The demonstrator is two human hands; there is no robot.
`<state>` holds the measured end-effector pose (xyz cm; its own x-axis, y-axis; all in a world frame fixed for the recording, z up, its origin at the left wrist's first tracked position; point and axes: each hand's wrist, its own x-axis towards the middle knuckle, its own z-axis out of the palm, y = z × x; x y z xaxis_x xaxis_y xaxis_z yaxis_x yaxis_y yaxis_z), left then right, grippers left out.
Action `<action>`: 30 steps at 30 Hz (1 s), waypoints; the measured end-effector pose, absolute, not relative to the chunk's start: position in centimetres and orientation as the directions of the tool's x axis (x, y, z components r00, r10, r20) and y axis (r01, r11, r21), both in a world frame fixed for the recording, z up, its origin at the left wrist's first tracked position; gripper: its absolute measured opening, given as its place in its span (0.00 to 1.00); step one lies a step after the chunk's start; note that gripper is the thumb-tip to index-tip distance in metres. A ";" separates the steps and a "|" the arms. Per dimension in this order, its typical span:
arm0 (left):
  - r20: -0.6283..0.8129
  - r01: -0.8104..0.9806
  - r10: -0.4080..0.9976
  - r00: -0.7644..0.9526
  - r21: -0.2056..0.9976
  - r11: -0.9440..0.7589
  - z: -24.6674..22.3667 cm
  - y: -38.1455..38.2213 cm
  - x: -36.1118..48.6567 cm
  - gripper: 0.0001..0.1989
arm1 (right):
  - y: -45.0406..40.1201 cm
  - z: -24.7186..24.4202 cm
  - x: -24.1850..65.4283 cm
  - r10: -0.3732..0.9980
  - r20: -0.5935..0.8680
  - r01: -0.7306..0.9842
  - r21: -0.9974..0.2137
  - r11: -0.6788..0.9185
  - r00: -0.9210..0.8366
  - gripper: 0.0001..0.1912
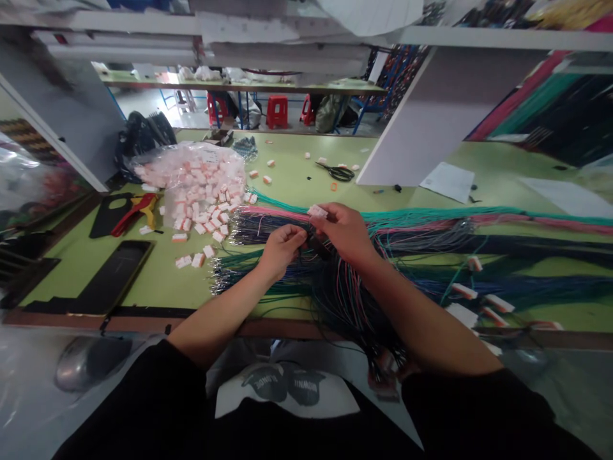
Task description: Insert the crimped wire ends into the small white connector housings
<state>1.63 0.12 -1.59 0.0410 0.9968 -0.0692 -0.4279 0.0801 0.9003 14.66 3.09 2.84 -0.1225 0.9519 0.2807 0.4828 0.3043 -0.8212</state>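
Observation:
My right hand [342, 230] pinches a small white-and-orange connector [317, 211] between thumb and fingers. Close on its left, my left hand [283, 248] has thumb and forefinger pressed together; what they hold is too small to make out, though dark wires run near the fingertips. Beneath both hands lie long bundles of wires: teal wires [421, 213] at the back, pink and dark ones in front, with metal-tipped ends pointing left. A dark bunch of wires [335, 287] hangs over the table's front edge under my right forearm.
Left of the wires, a clear bag [191, 167] spills many connectors. Red-yellow pliers [138, 213] and a dark flat box [112, 276] lie further left. Black scissors [336, 171] rest at the back. A white divider [440, 115] rises at the right; several connectors [498, 303] lie at the front right.

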 end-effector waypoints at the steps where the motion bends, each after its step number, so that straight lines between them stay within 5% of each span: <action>1: -0.077 -0.431 0.996 0.035 0.898 0.085 -1.5 0.1 1.7 0.08 | 3.2 2.9 14.6 0.952 0.283 0.487 -0.819 0.304 -0.118 0.12; 10: -0.070 -0.468 0.997 0.042 0.880 0.082 -1.1 0.0 1.3 0.07 | 3.9 4.3 15.4 0.972 0.117 0.416 -0.888 0.194 -0.204 0.11; 16: -0.117 -0.497 0.992 -0.041 0.864 0.081 -0.6 0.2 1.1 0.08 | 2.4 2.6 15.9 0.940 0.268 0.492 -0.802 0.339 -0.211 0.27; 22: -0.023 -0.441 0.993 -0.117 0.897 -0.032 -0.6 -0.1 1.3 0.05 | -0.1 0.4 15.2 0.846 0.452 0.623 -0.583 0.521 -0.283 0.14; 30: -0.053 -0.409 0.998 -0.026 0.912 0.038 -0.6 -0.4 1.2 0.06 | 1.5 -0.4 15.5 0.883 0.310 0.622 -0.627 0.469 -0.353 0.10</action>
